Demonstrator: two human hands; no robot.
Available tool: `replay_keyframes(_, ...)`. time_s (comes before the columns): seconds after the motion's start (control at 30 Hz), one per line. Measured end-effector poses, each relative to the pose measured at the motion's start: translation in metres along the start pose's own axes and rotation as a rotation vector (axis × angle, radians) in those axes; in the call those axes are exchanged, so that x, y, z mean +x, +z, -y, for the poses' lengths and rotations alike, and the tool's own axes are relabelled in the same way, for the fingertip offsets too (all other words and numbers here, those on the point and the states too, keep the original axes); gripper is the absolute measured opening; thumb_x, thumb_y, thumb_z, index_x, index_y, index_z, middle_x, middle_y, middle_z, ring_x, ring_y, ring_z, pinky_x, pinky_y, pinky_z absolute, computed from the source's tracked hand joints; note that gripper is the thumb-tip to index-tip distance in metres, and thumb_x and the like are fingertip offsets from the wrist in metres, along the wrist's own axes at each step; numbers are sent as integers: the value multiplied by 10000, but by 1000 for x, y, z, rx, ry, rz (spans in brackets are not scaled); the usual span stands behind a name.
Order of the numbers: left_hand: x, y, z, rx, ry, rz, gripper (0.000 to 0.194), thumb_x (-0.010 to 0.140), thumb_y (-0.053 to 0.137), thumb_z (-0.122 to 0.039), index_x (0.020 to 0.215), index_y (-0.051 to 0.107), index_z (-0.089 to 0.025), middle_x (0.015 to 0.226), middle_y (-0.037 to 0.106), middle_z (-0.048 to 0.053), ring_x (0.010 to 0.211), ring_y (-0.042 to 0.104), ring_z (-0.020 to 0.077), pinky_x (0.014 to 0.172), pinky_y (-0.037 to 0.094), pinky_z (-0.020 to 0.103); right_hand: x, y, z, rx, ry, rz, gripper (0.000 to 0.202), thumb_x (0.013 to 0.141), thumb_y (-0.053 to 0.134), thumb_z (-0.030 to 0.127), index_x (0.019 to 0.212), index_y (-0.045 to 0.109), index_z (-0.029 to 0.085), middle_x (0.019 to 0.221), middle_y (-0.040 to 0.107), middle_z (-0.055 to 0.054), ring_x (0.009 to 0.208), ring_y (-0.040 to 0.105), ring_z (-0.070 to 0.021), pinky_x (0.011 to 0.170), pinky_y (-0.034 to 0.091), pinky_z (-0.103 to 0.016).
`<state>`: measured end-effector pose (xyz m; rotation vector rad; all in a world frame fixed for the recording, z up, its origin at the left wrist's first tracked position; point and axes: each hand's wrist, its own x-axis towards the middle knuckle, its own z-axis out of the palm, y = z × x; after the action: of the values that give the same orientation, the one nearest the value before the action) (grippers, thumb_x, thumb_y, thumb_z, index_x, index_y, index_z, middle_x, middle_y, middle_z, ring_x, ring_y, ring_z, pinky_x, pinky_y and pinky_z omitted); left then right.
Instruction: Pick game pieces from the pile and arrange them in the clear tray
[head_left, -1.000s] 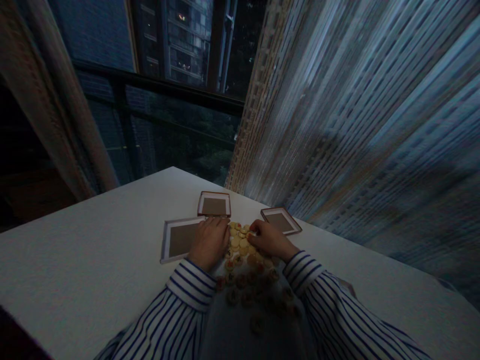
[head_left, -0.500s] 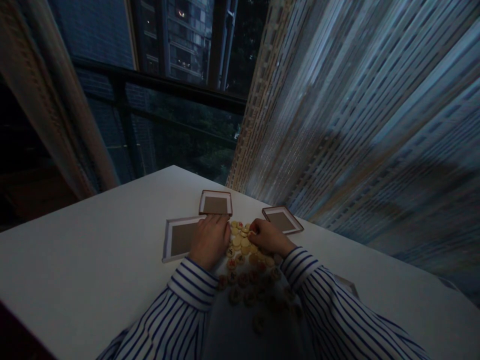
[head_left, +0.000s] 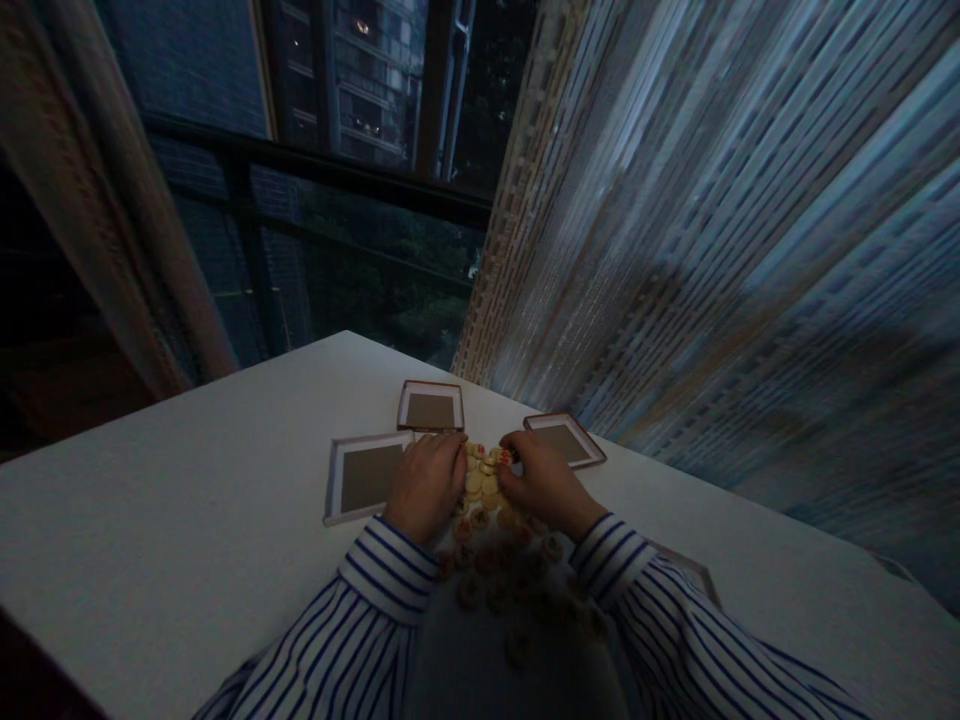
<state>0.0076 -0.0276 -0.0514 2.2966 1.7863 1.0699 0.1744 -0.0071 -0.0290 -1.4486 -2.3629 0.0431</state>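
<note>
Round Chinese chess pieces (head_left: 474, 484), pale wood with red or black characters on some, lie in a loose pile on the white table (head_left: 225, 520). At its left edge rests my left hand (head_left: 427, 485), fingers stretched forward over the corner of a shallow tray (head_left: 332, 480), holding nothing that I can see. On the other side, my right hand (head_left: 544, 482) has its thumb and forefinger around a red-marked chess piece (head_left: 505, 457). More pieces (head_left: 469, 590) spread towards me between my forearms, in deep shadow.
Two smaller shallow trays with dark rims, the back tray (head_left: 431, 409) and the right tray (head_left: 566, 440), lie beyond my hands. A further tray (head_left: 694, 572) is partly covered by my right sleeve. A striped string curtain (head_left: 600, 250) and a window railing (head_left: 315, 165) border the table's far side.
My right hand's fingers have spread a little, and a red-marked piece now shows between thumb and forefinger. My left hand has shifted slightly to the right.
</note>
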Motion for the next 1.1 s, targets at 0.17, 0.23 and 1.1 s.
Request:
replay_keyframes(0.17, -1, 3, -3, -101, 20, 14, 259, 865, 407, -220, 957, 641, -160, 944, 681, 97, 893, 601, 225, 812, 440, 360, -11, -5, 6, 52, -130, -119, 196, 761, 515, 157, 956, 526, 167, 897, 584, -67, 832, 556, -182, 733, 445, -304)
replay_keyframes(0.23, -2, 2, -7, -220, -21, 22, 272, 865, 407, -255, 943, 651, -164, 925, 687, 90, 873, 607, 224, 794, 446, 354, -14, -8, 8, 86, -183, -168, 194, 765, 518, 152, 958, 518, 168, 892, 584, -69, 832, 558, -182, 731, 457, -310)
replay_keyframes(1.1, 0, -2, -22, -1241, -361, 219, 283, 681, 645, -388, 793, 678, -130, 660, 659, 24, 622, 574, 142, 600, 433, 242, -37, -25, 15, 311, -265, -290, 221, 824, 532, 192, 1043, 554, 184, 905, 567, -59, 838, 552, -157, 752, 473, -297)
